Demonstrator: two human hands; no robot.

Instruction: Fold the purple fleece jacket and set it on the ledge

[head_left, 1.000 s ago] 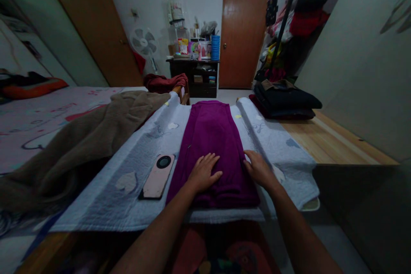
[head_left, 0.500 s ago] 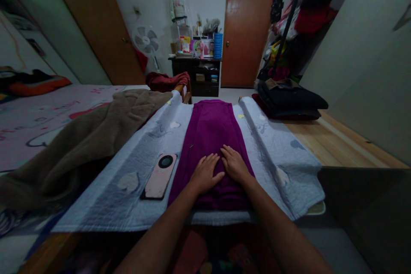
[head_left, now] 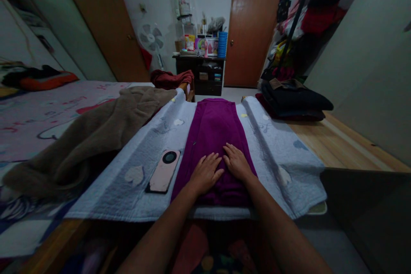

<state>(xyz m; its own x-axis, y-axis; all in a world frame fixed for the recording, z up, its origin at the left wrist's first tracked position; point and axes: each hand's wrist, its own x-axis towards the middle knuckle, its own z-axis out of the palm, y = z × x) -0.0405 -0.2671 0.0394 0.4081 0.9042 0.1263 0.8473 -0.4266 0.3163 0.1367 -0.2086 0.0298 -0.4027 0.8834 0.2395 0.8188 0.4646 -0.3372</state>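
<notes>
A purple folded garment (head_left: 213, 126) lies lengthwise on a pale blue quilted cloth (head_left: 272, 150), with a small zip pull or tag visible on its left part. My left hand (head_left: 206, 173) rests flat on the near half of the garment, fingers stretched forward. Beside it my right hand (head_left: 236, 162) also lies flat on the fabric, fingers pointing up and to the left. Neither hand grips anything. To the left of the garment, a pink phone (head_left: 163, 171) with a round black camera ring lies face down on the cloth.
A brown fleecy garment (head_left: 109, 124) lies along the left, beside a pink bed cover (head_left: 64, 98). Folded dark clothes (head_left: 293, 99) are stacked on a wooden surface (head_left: 349, 145) at right. A fan (head_left: 151, 38) and a dark shelf (head_left: 189, 68) stand behind.
The whole view has shifted slightly to the right and up or down with my head. Both hands stay flat on the purple garment in nearly the same place.
</notes>
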